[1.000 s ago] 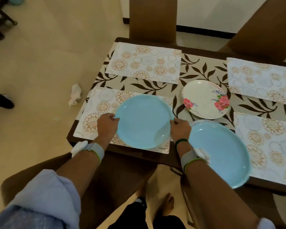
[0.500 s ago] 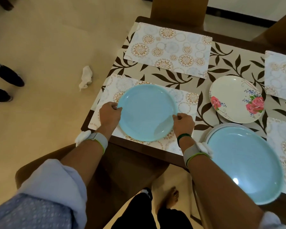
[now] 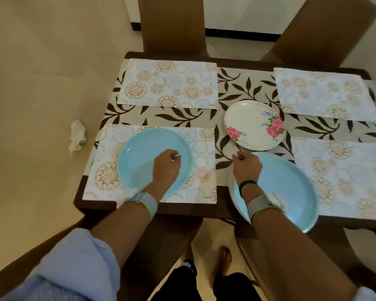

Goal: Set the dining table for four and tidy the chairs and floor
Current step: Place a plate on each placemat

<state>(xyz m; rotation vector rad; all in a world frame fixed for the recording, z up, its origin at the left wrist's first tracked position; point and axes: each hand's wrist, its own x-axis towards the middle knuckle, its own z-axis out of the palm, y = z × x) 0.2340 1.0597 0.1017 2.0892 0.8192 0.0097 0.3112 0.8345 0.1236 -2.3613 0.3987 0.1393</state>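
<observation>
Left hand (image 3: 166,164) hovers loosely curled, holding nothing, over one blue plate (image 3: 139,153) on the near-left of four placemats (image 3: 169,83); right hand (image 3: 246,168) curls at the far rim of a second blue plate (image 3: 291,187), grip unclear; one floral plate (image 3: 252,124) beyond, one crumpled tissue (image 3: 77,137) on the floor

On the desk (image 3: 139,208) four placemats lie in two rows: far-left mat (image 3: 169,83), far-right mat (image 3: 321,92), near-left mat (image 3: 204,137) and near-right mat (image 3: 345,170). One plate (image 3: 143,153) sits on the near-left mat, under the left hand (image 3: 166,166). A plate stack (image 3: 291,187) lies between the near mats, overhanging the near edge, with the right hand (image 3: 245,166) above its far-left rim. Behind it lies the middle plate (image 3: 252,127). A tissue (image 3: 77,137) lies on the floor left of the desk.
</observation>
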